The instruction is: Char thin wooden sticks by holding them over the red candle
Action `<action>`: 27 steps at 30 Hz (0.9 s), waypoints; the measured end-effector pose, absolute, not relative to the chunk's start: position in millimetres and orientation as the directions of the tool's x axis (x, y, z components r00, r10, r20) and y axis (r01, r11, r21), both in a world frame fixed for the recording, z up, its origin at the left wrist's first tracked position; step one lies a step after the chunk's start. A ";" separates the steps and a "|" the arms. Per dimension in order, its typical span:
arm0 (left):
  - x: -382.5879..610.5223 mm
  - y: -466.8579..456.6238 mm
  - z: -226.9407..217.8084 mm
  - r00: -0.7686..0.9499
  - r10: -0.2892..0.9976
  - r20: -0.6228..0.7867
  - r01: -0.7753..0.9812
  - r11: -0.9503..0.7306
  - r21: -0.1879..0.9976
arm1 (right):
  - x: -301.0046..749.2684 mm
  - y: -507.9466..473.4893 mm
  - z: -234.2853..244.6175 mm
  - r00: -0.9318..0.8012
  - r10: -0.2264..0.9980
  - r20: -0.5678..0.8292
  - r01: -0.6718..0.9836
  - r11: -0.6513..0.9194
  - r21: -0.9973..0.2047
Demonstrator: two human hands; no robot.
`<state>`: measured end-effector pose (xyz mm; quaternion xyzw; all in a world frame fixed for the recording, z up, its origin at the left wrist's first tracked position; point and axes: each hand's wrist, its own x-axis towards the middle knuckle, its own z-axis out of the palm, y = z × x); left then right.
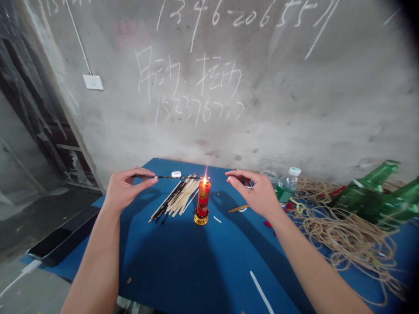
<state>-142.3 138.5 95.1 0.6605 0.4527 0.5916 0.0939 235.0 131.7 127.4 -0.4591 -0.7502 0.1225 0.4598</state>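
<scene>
A lit red candle (203, 198) in a gold holder stands in the middle of a blue table (183, 266). My left hand (126, 186) pinches one end of a thin dark strip (178, 177) and holds it level, its far tip at the flame. Behind the candle lies a pile of pale and blackened bamboo strips (176, 198). My right hand (253, 189) hovers to the right of the flame, fingers curled together, thumb and forefinger close; I cannot make out anything between them.
A small plastic bottle (287, 185) and a glass jar (271, 175) stand at the back right. A tangle of tan cord (347, 235) and green glass bottles (376, 192) fill the right side. A concrete wall (262, 109) rises close behind; a dark tray (59, 242) sits left.
</scene>
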 end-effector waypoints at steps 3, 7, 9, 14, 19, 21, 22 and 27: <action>-142.9 139.1 93.5 -0.101 0.724 0.682 0.486 -0.562 0.669 | 235.3 132.9 127.1 -0.156 0.797 0.583 0.578 0.552 -0.601; -142.4 141.4 90.2 -0.078 0.751 0.656 0.487 -0.546 0.682 | 235.2 133.0 127.3 -0.163 0.795 0.584 0.576 0.558 -0.597; -140.7 142.4 88.9 -0.067 0.757 0.650 0.494 -0.541 0.681 | 234.8 132.4 127.5 -0.163 0.796 0.584 0.577 0.556 -0.598; -135.0 142.3 90.0 -0.059 0.768 0.638 0.519 -0.522 0.677 | 234.6 132.1 127.3 -0.165 0.794 0.584 0.582 0.557 -0.593; -134.8 143.4 89.8 -0.082 0.769 0.634 0.540 -0.501 0.676 | 235.8 132.2 127.2 -0.161 0.794 0.586 0.588 0.554 -0.589; -135.3 144.1 88.8 -0.082 0.771 0.632 0.537 -0.500 0.679 | 236.1 132.2 127.2 -0.161 0.794 0.586 0.587 0.555 -0.590; -135.3 144.3 88.5 -0.079 0.773 0.630 0.533 -0.501 0.682 | 236.2 132.2 127.3 -0.162 0.794 0.587 0.586 0.555 -0.590; -133.1 143.7 88.6 -0.069 0.770 0.634 0.524 -0.513 0.680 | 236.8 132.4 127.8 -0.164 0.790 0.590 0.584 0.560 -0.587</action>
